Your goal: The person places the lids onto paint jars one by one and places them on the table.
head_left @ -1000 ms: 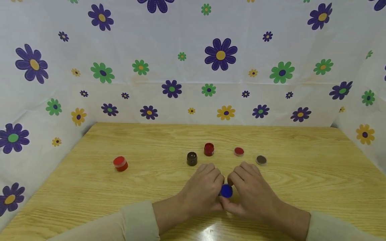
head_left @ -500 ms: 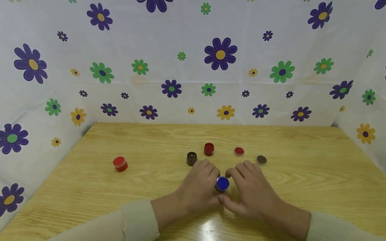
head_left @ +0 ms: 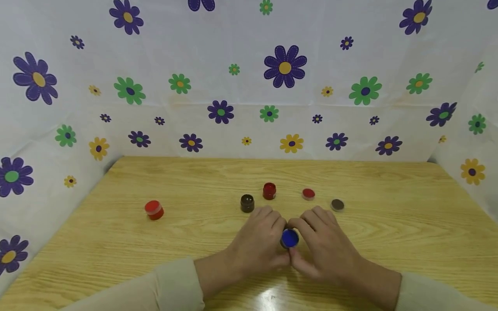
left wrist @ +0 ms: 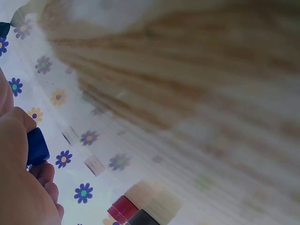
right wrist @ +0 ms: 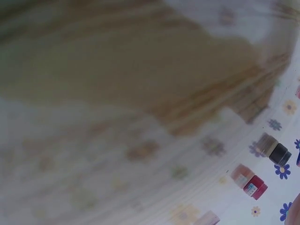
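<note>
A small blue paint jar (head_left: 289, 238) is between both hands near the front middle of the table, its round blue top facing up toward the head camera. My left hand (head_left: 256, 242) grips it from the left with curled fingers. From the right, my right hand (head_left: 327, 246) pinches at its top rim, index finger on the far side and thumb on the near side. In the left wrist view the blue jar (left wrist: 38, 147) pokes out between the thumb and fingers of the left hand (left wrist: 23, 183). Whether the lid is loose I cannot tell.
Behind the hands stand an open dark brown jar (head_left: 247, 203) and an open dark red jar (head_left: 269, 191). A red lid (head_left: 308, 194) and a brown lid (head_left: 337, 204) lie to their right. One lidded red jar (head_left: 154, 210) stands at left. Flowered cloth (head_left: 233, 95) walls the wooden table (head_left: 194, 181).
The blue jar has shifted slightly away from the person and its top has tilted. The right thumb and index finger have closed back onto its rim after loosening half a second ago.
</note>
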### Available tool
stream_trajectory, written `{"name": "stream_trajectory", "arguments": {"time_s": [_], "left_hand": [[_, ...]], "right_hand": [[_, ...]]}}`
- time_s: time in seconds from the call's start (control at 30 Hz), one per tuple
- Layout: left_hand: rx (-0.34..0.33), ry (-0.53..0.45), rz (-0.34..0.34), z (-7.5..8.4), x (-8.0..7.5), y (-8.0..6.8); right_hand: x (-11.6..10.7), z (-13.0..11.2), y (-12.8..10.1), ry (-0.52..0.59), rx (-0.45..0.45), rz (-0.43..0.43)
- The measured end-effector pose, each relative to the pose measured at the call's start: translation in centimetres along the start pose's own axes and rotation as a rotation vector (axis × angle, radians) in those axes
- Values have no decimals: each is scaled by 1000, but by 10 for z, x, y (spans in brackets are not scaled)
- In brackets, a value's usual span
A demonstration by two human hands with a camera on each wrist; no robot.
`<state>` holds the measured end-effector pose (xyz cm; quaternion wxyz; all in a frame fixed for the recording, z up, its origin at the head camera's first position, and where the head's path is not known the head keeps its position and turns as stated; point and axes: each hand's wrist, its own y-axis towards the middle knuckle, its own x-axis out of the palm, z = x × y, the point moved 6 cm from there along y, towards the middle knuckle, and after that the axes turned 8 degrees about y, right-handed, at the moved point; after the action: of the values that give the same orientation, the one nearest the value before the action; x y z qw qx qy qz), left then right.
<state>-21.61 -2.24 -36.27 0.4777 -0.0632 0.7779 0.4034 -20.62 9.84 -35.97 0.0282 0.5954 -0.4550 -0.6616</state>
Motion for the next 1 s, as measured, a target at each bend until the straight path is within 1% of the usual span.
{"name": "stream_trajectory", "arguments": {"time_s": [0.17, 0.47, 1.0], "left_hand": [[-5, 5, -30, 0, 0, 0], [-14, 10, -55, 0, -1, 1], [-9, 31, -51, 0, 0, 0]], "right_hand": [[-1, 0, 0, 6, -6, 11], [0, 1, 0, 2, 5, 5], [2, 0, -1, -4, 1, 1]]}}
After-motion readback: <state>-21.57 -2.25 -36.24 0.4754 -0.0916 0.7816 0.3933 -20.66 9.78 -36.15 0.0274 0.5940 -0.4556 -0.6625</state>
